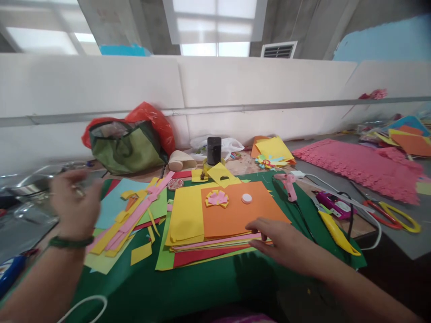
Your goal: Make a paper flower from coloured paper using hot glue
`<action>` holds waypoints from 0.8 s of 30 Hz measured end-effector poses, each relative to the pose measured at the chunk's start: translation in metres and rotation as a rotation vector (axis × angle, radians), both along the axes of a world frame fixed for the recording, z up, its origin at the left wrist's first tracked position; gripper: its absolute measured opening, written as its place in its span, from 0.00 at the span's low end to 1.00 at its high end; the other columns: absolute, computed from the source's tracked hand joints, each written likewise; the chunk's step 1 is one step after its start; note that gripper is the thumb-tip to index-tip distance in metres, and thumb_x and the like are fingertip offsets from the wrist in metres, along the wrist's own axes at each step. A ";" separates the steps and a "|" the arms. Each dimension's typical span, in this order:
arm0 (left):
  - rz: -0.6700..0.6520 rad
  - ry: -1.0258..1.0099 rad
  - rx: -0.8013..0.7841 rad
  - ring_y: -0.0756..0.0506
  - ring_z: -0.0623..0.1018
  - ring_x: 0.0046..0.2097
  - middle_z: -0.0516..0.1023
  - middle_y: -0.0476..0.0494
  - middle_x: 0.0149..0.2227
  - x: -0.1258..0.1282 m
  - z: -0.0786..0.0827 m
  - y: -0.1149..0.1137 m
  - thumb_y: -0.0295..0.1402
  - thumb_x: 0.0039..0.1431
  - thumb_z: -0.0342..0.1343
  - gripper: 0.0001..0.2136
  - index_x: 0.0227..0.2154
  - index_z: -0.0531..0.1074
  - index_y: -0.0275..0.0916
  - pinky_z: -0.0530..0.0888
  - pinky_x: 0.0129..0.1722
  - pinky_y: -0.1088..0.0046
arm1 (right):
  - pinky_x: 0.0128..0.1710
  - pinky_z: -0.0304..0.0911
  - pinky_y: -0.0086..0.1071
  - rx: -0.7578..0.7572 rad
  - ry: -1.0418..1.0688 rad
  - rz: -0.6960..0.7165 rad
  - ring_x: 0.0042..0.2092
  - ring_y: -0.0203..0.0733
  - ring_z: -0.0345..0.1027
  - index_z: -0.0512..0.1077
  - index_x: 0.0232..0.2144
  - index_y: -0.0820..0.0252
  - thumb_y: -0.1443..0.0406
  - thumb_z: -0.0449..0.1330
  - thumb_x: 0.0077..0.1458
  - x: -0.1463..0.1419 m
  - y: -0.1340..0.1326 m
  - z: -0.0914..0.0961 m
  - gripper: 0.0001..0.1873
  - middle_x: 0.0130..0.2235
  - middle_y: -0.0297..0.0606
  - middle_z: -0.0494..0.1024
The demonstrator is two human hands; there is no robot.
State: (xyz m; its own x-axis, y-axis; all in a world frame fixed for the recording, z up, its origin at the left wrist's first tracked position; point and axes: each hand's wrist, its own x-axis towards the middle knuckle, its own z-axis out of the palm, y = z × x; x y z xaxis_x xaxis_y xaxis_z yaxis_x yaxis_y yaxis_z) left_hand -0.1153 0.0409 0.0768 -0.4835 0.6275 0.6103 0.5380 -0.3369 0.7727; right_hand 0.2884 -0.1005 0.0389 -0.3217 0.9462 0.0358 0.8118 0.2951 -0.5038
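My left hand (pixel 76 204), with a green band at the wrist, is raised at the left and smeared by motion; whether it holds anything is unclear. My right hand (pixel 281 242) reaches over the front edge of an orange sheet (pixel 235 222), thumb and fingers apart, with nothing visible in them. That sheet lies over a yellow sheet (pixel 186 211) on a stack of coloured sheets. On the orange sheet rest a pink-and-yellow flower shape (pixel 217 198) and a small white disc (pixel 247 198). Yellow and pink strips (pixel 134 220) lie left of the stack.
A pink glue gun (pixel 288 186), a yellow cutter knife (pixel 336 231) and scissors (pixel 397 215) lie at the right, among white and black cables. A phone (pixel 214 150) stands behind the stack. A green bag (pixel 126 148) sits at the back left. Pink fabric (pixel 357 166) covers the far right.
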 end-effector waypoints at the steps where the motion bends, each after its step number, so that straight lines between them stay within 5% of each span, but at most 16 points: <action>1: -0.039 0.107 -0.001 0.44 0.71 0.44 0.73 0.49 0.38 0.017 -0.008 -0.004 0.32 0.45 0.61 0.13 0.36 0.70 0.40 0.68 0.46 0.68 | 0.35 0.65 0.32 -0.012 -0.028 0.013 0.36 0.41 0.73 0.72 0.44 0.56 0.60 0.55 0.58 0.001 0.010 0.007 0.14 0.41 0.41 0.79; 6: -0.606 0.318 -0.278 0.42 0.75 0.42 0.77 0.43 0.39 0.100 -0.043 -0.031 0.40 0.51 0.56 0.11 0.35 0.71 0.41 0.71 0.39 0.66 | 0.40 0.64 0.34 -0.045 -0.185 -0.049 0.44 0.46 0.72 0.71 0.46 0.60 0.60 0.53 0.60 0.000 0.071 0.019 0.15 0.46 0.45 0.77; 10: -0.860 0.199 -0.427 0.44 0.76 0.35 0.77 0.45 0.32 0.118 -0.056 -0.028 0.40 0.50 0.57 0.09 0.31 0.72 0.41 0.72 0.36 0.67 | 0.45 0.63 0.35 -0.027 -0.211 -0.105 0.48 0.48 0.70 0.72 0.45 0.62 0.63 0.54 0.59 -0.001 0.113 0.008 0.14 0.49 0.47 0.75; 15: -0.793 -0.107 -0.435 0.46 0.74 0.32 0.75 0.45 0.30 0.098 -0.069 -0.010 0.41 0.45 0.60 0.12 0.29 0.72 0.39 0.71 0.33 0.70 | 0.47 0.64 0.35 -0.013 -0.166 -0.090 0.48 0.46 0.70 0.72 0.46 0.62 0.64 0.54 0.60 -0.003 0.145 -0.001 0.14 0.49 0.47 0.76; 24: -0.725 -0.121 -0.358 0.49 0.70 0.25 0.70 0.51 0.21 0.082 -0.072 -0.008 0.39 0.45 0.59 0.10 0.29 0.72 0.39 0.68 0.27 0.73 | 0.43 0.64 0.31 -0.066 -0.131 0.045 0.45 0.43 0.71 0.73 0.45 0.64 0.66 0.53 0.59 -0.042 0.181 -0.009 0.14 0.47 0.44 0.77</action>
